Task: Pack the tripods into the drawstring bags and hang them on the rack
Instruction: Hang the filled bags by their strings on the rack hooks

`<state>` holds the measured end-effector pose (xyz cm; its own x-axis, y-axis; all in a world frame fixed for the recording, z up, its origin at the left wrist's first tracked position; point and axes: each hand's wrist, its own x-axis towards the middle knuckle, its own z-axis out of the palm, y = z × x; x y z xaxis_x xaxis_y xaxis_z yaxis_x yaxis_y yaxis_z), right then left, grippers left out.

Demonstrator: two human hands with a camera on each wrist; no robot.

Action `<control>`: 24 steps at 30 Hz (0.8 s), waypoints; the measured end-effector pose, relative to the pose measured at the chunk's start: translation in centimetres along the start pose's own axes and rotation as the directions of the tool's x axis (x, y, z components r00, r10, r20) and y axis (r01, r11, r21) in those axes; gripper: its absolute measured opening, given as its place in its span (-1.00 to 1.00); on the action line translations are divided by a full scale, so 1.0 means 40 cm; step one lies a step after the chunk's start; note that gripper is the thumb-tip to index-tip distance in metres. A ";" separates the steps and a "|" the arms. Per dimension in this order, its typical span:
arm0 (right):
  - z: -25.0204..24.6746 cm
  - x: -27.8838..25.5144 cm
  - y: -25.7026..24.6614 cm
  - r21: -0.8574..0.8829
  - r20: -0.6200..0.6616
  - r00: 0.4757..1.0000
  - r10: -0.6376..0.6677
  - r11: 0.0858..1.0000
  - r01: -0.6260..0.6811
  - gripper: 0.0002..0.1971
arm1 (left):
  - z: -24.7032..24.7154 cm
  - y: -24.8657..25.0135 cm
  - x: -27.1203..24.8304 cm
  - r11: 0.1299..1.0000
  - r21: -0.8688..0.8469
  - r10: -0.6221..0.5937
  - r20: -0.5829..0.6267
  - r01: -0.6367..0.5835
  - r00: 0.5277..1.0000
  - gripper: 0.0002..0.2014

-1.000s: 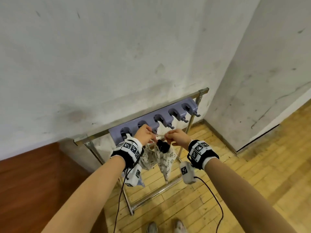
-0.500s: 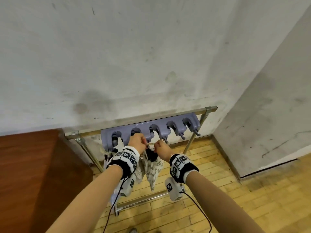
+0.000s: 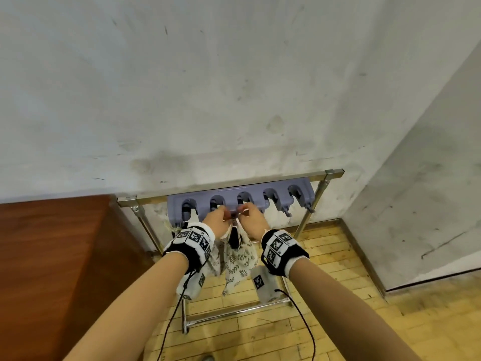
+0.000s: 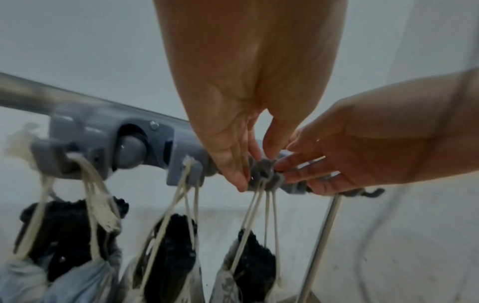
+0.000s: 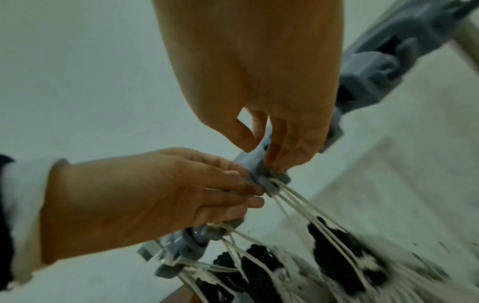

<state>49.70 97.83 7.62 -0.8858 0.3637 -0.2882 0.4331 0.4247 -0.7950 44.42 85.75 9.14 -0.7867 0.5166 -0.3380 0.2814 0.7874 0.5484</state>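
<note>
since the earlier frames both hands have been raised from the neck of the bag to the third hook, and the rack is now seen nearly square-on. the left hand (image 3: 218,222) and the right hand (image 3: 253,220) are shown close together at the third hook (image 4: 267,177) of the grey plastic hook strip (image 3: 260,198). the cream drawstring cords (image 4: 255,207) are looped over that hook, and the fingertips of each hand are pinched around the cords at the hook, thumbs drawn in toward the fingers. the leaf-printed drawstring bag (image 3: 238,259) is hung below the hands, tapered to a point at its bottom, with the black head of a tripod (image 4: 255,252) seen projecting from its gathered mouth. two further bags are suspended from the first and second hooks: a pale bag (image 4: 77,283) on the left and a middle bag (image 4: 166,266), each with a dark, knobbly tripod top shown at the opening; the wrist views are blurred, so finer detail cannot be told. the strip is mounted on the top bar of a rack (image 3: 307,220) of bright square metal tubing, with two moulded hooks left bare at its right end. the rack is stood on yellow wood-strip flooring (image 3: 338,321) against a scuffed white wall (image 3: 234,87), beside a reddish-brown wooden surface (image 3: 52,256).
</note>
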 end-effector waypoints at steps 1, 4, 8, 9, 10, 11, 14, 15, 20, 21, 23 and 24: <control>-0.003 0.004 -0.024 -0.020 -0.038 0.998 -0.046 0.999 0.045 -0.79 | -0.020 -0.002 -0.003 1.000 -0.010 0.012 -0.018 -0.012 1.000 -0.76; 0.012 0.001 -0.114 -0.058 -0.096 0.977 -0.191 0.981 0.186 -0.88 | -0.102 -0.022 -0.031 0.999 -0.038 0.027 -0.081 -0.030 0.996 -0.87; 0.118 0.001 -0.246 -0.130 0.068 0.958 -0.280 0.949 0.287 -0.87 | -0.242 -0.117 -0.112 0.992 -0.118 -0.072 -0.319 0.036 0.945 -0.78; 0.157 -0.001 -0.274 -0.144 0.107 0.953 -0.285 0.944 0.298 -0.83 | -0.271 -0.158 -0.139 0.987 -0.150 -0.109 -0.342 0.060 0.933 -0.78; 0.211 -0.007 -0.309 -0.143 0.152 0.945 -0.289 0.940 0.310 -0.80 | -0.301 -0.216 -0.178 0.979 -0.181 -0.152 -0.359 0.091 0.921 -0.79; 0.255 -0.012 -0.332 -0.146 0.188 0.940 -0.285 0.938 0.314 -0.77 | -0.324 -0.264 -0.208 0.971 -0.209 -0.187 -0.357 0.117 0.915 -0.80; 0.438 -0.050 -0.418 -0.201 0.332 0.899 -0.286 0.910 0.363 -0.73 | -0.385 -0.447 -0.330 0.936 -0.291 -0.302 -0.379 0.197 0.875 -0.79; 0.511 -0.068 -0.451 -0.225 0.370 0.883 -0.289 0.894 0.387 -0.72 | -0.406 -0.516 -0.376 0.919 -0.318 -0.350 -0.388 0.233 0.852 -0.79; 0.846 -0.137 -0.581 -0.271 0.569 0.779 -0.262 0.835 0.479 -0.65 | -0.479 -0.837 -0.555 0.830 -0.447 -0.516 -0.388 0.334 0.764 -0.80; 0.904 -0.142 -0.603 -0.265 0.592 0.766 -0.251 0.837 0.478 -0.65 | -0.494 -0.893 -0.585 0.818 -0.458 -0.534 -0.381 0.347 0.755 -0.80; 1.043 -0.159 -0.655 -0.260 0.633 0.742 -0.221 0.842 0.473 -0.68 | -0.526 -1.025 -0.654 0.791 -0.478 -0.573 -0.359 0.383 0.737 -0.80; 1.103 -0.163 -0.678 -0.272 0.646 0.736 -0.202 0.841 0.469 -0.69 | -0.542 -1.084 -0.681 0.782 -0.482 -0.586 -0.353 0.396 0.729 -0.81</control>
<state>36.38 47.36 7.52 -0.8472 -0.3533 -0.3968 -0.0057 0.7528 -0.6582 41.74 30.23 11.16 -0.9324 -0.2037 -0.2985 -0.3561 0.6580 0.6635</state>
